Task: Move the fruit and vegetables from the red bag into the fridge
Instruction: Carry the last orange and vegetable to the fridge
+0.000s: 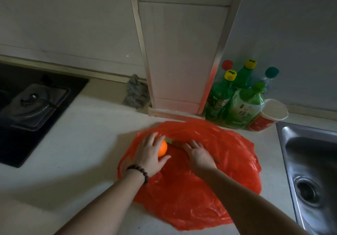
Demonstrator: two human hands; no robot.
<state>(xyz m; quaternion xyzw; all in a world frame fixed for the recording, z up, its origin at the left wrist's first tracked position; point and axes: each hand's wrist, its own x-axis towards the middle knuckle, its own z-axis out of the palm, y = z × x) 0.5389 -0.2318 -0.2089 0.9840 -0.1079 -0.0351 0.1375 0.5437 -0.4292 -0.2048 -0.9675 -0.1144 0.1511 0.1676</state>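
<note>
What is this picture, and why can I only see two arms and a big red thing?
The camera sits on a person's head, looking down, so you see only their arms. They stand at a kitchen counter. The red thing is a thin plastic bag lying flat. The left hand, with a bead bracelet, curls round an orange. The right hand rests on something long at the bag's mouth; I cannot tell what. Behind stand green bottles and a paper cup. A stove is left, a sink right.
</note>
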